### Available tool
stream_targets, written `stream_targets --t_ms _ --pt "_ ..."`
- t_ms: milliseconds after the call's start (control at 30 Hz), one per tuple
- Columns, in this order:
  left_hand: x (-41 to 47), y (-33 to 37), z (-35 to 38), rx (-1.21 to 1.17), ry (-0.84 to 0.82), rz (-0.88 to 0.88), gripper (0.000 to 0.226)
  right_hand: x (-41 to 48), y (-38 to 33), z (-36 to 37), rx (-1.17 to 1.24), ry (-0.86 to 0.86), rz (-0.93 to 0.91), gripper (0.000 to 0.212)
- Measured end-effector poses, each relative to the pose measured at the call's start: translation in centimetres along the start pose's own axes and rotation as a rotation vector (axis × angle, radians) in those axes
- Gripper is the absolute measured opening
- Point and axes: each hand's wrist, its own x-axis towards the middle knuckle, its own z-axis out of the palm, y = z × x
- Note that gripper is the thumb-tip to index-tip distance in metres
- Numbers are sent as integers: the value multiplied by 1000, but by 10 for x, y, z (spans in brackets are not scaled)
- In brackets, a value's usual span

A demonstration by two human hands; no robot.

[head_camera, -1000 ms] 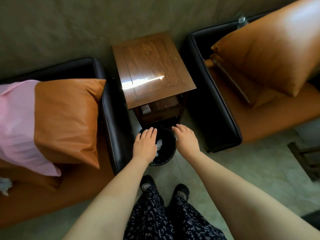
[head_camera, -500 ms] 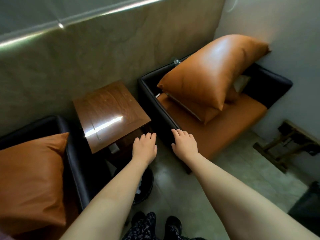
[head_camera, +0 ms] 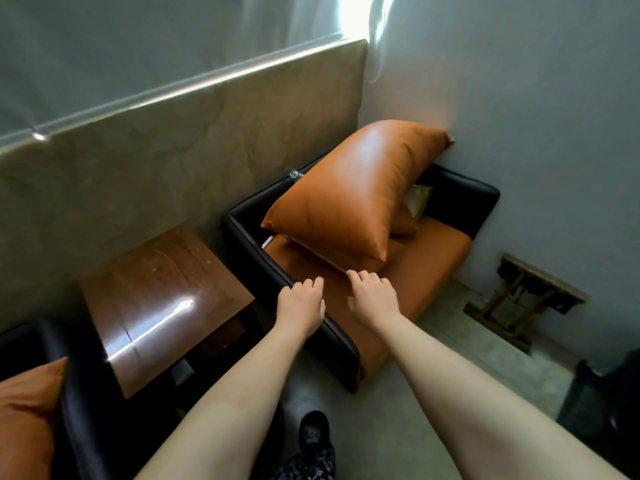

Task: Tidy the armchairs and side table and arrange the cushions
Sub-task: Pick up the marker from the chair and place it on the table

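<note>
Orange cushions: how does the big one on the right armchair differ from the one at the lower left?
The right cushion shows whole, propped aslant on a flatter cushion; the left cushion is cut off by the frame. The right cushion shines with glare; the left cushion sits in shade. Both look like orange leather.
</note>
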Motion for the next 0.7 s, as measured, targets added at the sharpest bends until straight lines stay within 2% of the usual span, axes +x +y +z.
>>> stream_targets --t_ms 267,700 --pt "80 -23 -12 -4 58 10 44 82 5 -15 6 47 -72 53" --pt "191 -67 -34 3 57 -88 46 207 9 -42 11 98 -149 57"
